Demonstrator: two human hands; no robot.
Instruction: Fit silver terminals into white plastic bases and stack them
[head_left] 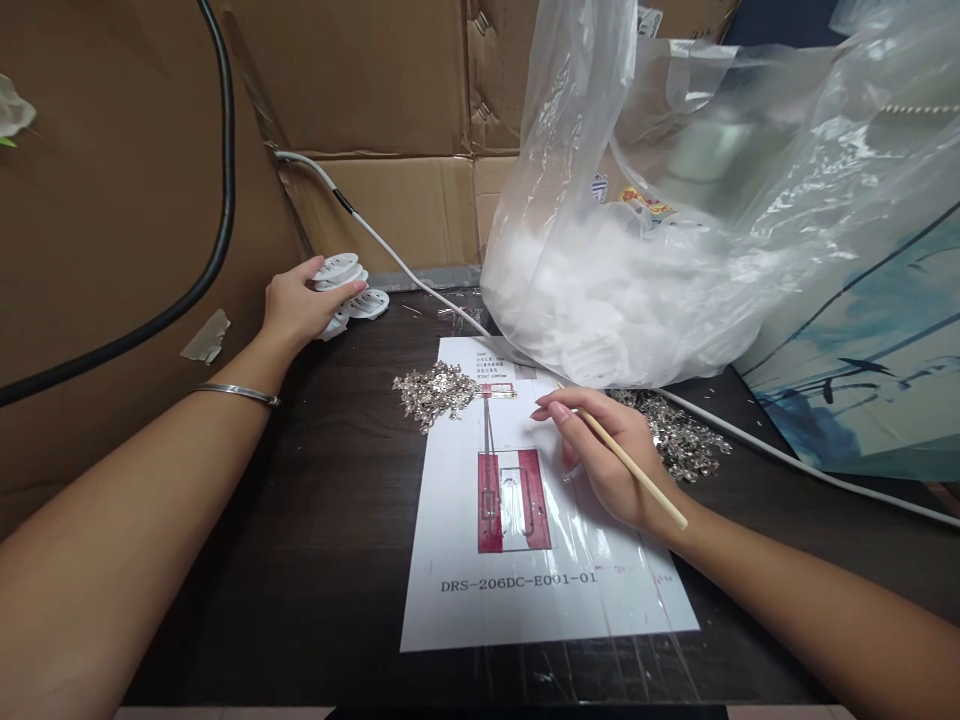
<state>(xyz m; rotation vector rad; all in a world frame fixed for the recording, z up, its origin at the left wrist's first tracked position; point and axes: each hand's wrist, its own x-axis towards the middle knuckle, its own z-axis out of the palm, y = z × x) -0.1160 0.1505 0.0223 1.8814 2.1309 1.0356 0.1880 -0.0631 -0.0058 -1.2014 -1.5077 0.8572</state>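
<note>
At the back left of the table, my left hand (295, 308) grips a white round slotted plastic disc (337, 268) between thumb and fingers. More of these discs (370, 304) lie under and beside it. My right hand (609, 452) is closed round a thin wooden stick (637, 468), whose tip points up and left over a printed sheet (450, 610). Red and white blocks with a line drawing (514, 500) are on the sheet. Beside its upper left edge lies a heap of small shiny metal pieces (436, 392). A second metal heap (688, 438) sits behind my right hand.
A big clear plastic bag (592, 290) of white pieces stands at the back right. A white cable (405, 262) runs across the table behind the sheet. Cardboard (375, 90) walls the back and left, with a black cable (225, 150) hanging in front. Clear tape covers part of the sheet.
</note>
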